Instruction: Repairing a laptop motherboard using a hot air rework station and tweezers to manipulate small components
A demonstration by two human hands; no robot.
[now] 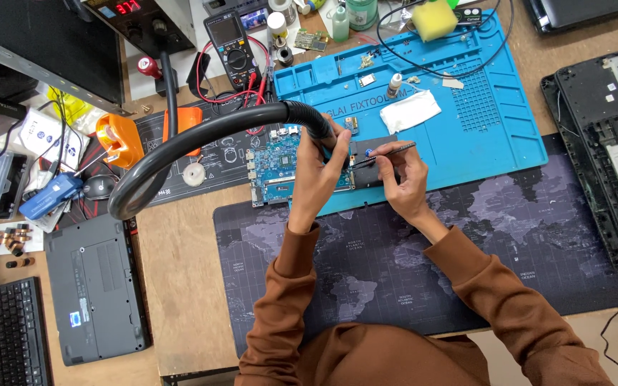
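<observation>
A blue circuit board (275,170) lies at the near left edge of the blue silicone work mat (481,121). My left hand (317,175) grips the nozzle end of a black corrugated hose (180,139) over the board. My right hand (400,179) holds thin black tweezers (384,154), their tip pointing left at the board's right part, close to the nozzle. Both my sleeves are rust brown.
A dark world-map desk pad (523,214) covers the table in front. A multimeter (234,46) with red and black leads, an orange tape dispenser (119,139) and a power supply stand at the left. Laptop shells lie at bottom left (94,286) and far right (609,150). A yellow sponge (434,19) and white cloth (410,111) rest on the mat.
</observation>
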